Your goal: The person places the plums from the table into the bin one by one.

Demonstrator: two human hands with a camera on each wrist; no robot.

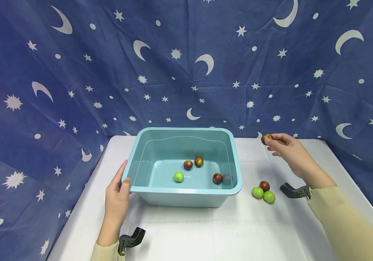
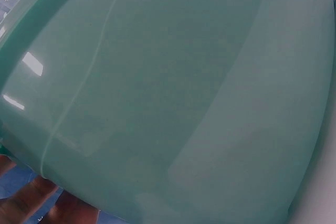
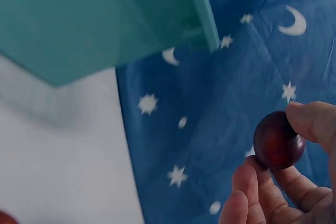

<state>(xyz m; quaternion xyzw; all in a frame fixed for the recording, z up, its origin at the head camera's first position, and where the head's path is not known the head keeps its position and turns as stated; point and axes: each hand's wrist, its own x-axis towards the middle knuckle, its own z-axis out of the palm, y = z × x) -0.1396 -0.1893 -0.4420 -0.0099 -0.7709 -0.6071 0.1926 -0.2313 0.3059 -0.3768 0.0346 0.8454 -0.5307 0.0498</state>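
My left hand grips the rim of a light-blue plastic tub at its near left corner, thumb on the rim and fingers along the outside. In the left wrist view the tub wall fills most of the picture. Raised to the right of the tub, my right hand pinches a small round red fruit between thumb and fingertips. Inside the tub lie a green fruit and three red ones, one being a red fruit near the right wall.
On the white tabletop, right of the tub, two green fruits and a dark red fruit sit in a cluster. A blue curtain with moons and stars hangs behind and beside the table. Each wrist carries a black camera mount.
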